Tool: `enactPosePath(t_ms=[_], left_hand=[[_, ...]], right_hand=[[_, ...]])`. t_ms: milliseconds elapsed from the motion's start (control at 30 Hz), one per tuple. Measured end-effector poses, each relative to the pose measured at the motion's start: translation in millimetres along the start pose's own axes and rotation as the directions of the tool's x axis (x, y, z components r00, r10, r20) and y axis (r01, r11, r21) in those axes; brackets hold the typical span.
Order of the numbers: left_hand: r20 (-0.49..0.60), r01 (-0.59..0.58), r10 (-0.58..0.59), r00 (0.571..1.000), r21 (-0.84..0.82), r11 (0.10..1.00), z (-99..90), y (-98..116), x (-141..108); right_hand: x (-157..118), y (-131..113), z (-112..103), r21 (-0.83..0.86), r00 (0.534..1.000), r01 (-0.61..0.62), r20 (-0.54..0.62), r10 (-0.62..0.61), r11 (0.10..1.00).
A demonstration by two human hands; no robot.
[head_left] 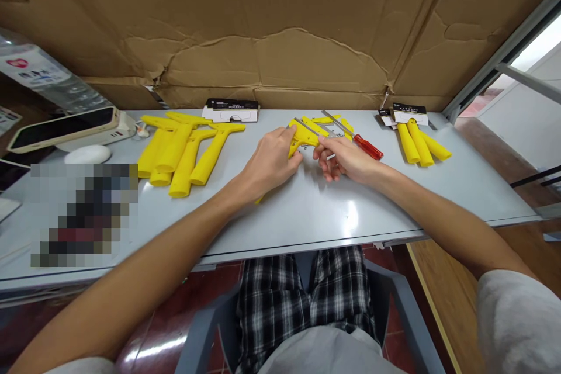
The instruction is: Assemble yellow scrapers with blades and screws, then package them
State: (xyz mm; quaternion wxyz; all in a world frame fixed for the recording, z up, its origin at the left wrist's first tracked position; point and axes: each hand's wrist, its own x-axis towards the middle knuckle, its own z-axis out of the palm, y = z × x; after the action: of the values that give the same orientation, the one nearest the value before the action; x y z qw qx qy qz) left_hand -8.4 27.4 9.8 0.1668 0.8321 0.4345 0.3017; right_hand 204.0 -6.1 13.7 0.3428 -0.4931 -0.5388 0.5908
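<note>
My left hand (274, 158) is closed around a yellow T-shaped scraper handle (302, 139), whose shaft points back toward me, mostly hidden under the hand. Along the wide head lies a thin metal blade (308, 127). At the head's right end, my right hand (344, 158) pinches the blade's end between thumb and forefinger, its other fingers loosely curled. Just beyond my hands are loose yellow head pieces (323, 120) and some small dark bits too small to name. A screwdriver (368, 147) with a red handle lies beside my right hand.
Several yellow scraper handles (176, 149) are piled on the left. Yellow tubular handles (419, 145) lie at the right by black-and-white packaging cards (409, 114). Another card (231, 111) leans on the cardboard wall (263, 23). A phone (61, 128), white mouse (87, 155) and water bottle (48, 76) stand far left.
</note>
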Motion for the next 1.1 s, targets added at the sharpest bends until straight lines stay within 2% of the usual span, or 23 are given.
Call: enactPosePath(t_ms=[67, 133, 167, 233, 300, 367, 633, 800, 867, 933, 1033, 1100], left_hand=[[-0.023, 0.074, -0.077, 0.997, -0.116, 0.99, -3.0, 3.1, 1.8], [0.049, 0.22, -0.217, 0.975, -0.327, 0.919, -7.4, 9.2, 3.8], [0.133, 0.313, -0.284, 0.95, -0.451, 0.836, -9.9, 12.6, 5.1], [0.309, 0.442, -0.316, 0.897, -0.67, 0.596, -14.3, 17.9, 8.0], [0.399, 0.482, -0.28, 0.873, -0.795, 0.368, -16.9, 20.0, 10.6], [0.435, 0.489, -0.245, 0.867, -0.837, 0.246, -17.3, 19.2, 12.0], [0.523, 0.534, -0.11, 0.845, -0.822, 0.199, -17.4, 11.9, 7.1], [0.553, 0.555, -0.081, 0.829, -0.799, 0.229, -17.6, 9.7, 5.1], [0.555, 0.558, -0.091, 0.827, -0.791, 0.251, -17.5, 10.3, 4.6], [0.551, 0.556, -0.104, 0.828, -0.786, 0.269, -17.5, 11.4, 4.4], [0.522, 0.535, -0.126, 0.844, -0.798, 0.279, -16.4, 12.6, 5.0], [0.503, 0.521, -0.139, 0.853, -0.807, 0.277, -14.2, 12.4, 5.7]], right_hand=[[-0.4, -2.4, -4.4, 0.008, 1.0, 0.008, -0.016, -0.008, 1.0], [0.2, -5.5, -10.6, 0.025, 0.998, 0.036, -0.049, -0.035, 0.999], [1.1, -7.1, -14.2, 0.027, 0.995, 0.059, -0.076, -0.056, 0.998], [3.7, -10.0, -21.9, 0.008, 0.982, 0.115, -0.153, -0.113, 0.993], [7.1, -11.9, -29.3, -0.032, 0.957, 0.162, -0.237, -0.165, 0.986], [10.5, -12.0, -35.5, -0.072, 0.934, 0.195, -0.292, -0.208, 0.978], [15.7, -5.7, -41.1, -0.222, 0.889, 0.268, -0.318, -0.329, 0.938], [14.4, -5.6, -42.2, -0.389, 0.859, 0.263, -0.322, -0.398, 0.883], [14.7, -4.6, -46.5, -0.551, 0.827, 0.249, -0.307, -0.471, 0.796], [15.8, -2.2, -53.6, -0.723, 0.809, 0.208, -0.251, -0.532, 0.658], [19.7, 3.2, -66.9, -0.884, 0.836, 0.129, -0.147, -0.529, 0.45], [23.3, 6.9, -75.3, -0.932, 0.855, 0.084, -0.113, -0.506, 0.351]])
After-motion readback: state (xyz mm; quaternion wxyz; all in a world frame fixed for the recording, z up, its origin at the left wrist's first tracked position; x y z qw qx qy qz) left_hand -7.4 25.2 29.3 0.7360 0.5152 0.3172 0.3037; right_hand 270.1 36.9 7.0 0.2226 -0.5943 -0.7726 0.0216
